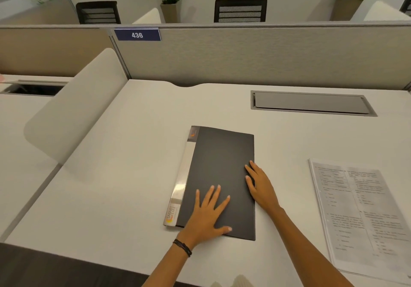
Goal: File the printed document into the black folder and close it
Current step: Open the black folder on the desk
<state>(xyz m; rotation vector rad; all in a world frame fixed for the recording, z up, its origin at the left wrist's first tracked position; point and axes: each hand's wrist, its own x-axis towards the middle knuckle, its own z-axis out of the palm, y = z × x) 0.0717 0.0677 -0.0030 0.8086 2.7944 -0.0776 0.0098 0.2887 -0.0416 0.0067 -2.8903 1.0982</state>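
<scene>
left hand (pixel 208 214) flat on closed black folder (pixel 220 166) | right hand (pixel 260 186) flat at its edge

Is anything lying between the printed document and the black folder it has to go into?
Nothing lies on the desk between the printed document and the black folder. But the folder is shut, with the left hand and right hand flat on its cover.

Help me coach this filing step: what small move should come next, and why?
Probably lift the cover open with the right hand, already at the free edge of the black folder. The folder lies closed under the flat left hand, while the printed document lies beside it, unfiled.
</scene>
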